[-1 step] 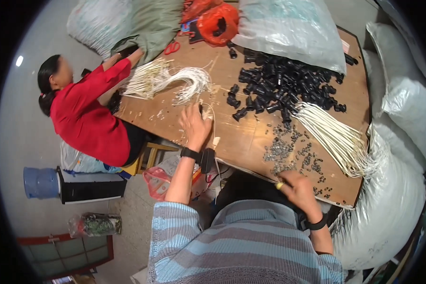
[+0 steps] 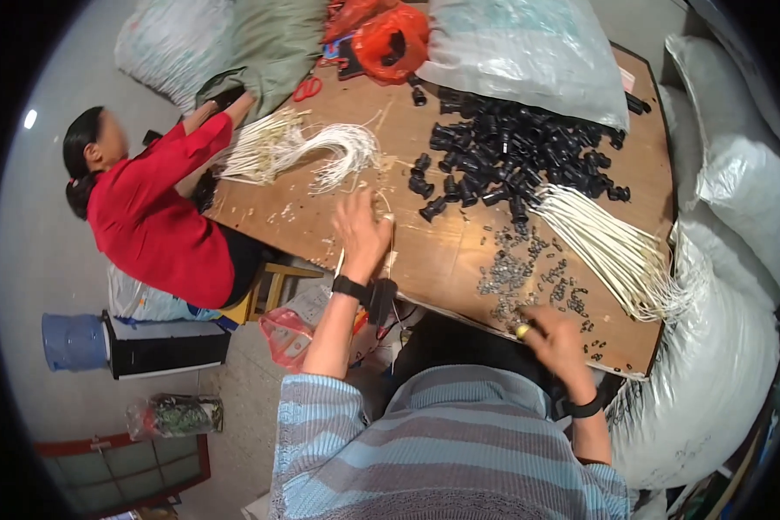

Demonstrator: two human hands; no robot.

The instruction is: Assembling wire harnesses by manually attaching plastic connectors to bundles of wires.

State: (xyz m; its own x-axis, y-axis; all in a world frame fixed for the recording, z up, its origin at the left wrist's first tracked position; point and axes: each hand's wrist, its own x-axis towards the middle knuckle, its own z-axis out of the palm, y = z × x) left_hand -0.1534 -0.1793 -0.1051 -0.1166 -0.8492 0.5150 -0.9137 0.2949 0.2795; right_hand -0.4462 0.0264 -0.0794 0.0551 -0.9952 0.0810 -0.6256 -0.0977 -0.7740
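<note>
Well past the left hand (image 2: 362,232), a red bag (image 2: 414,42) holds something black (image 2: 395,48)

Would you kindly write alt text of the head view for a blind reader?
The wearer's left hand is near a bundle of white cords on a wooden table, the right hand beside small scattered parts. Black fittings are heaped beyond; a co-worker in red sits at left.

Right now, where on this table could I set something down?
The table has its widest bare patch between your left hand and the small loose pieces, nearer you than the black fittings. The right side is crowded with those pieces, fittings and the pale cord bundle.
</note>
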